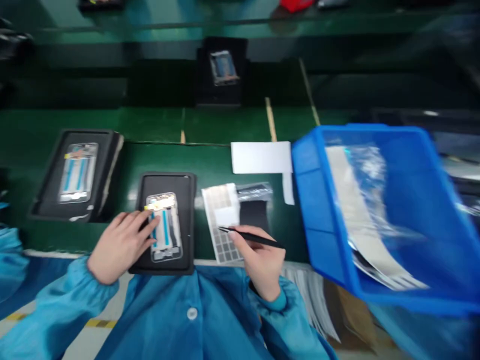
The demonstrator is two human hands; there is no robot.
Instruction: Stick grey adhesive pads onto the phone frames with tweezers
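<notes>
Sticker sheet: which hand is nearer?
Right. Right hand overlaps the sticker sheet, tweezers over it; left hand rests on the phone frame in the black tray, farther off.

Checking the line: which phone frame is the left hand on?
The centre one: the left hand rests on it; the other two lie untouched.

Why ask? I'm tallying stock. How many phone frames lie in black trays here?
3 phone frames: one at the left hand, one further left, and one far up the bench. More may lie out of view.
</notes>
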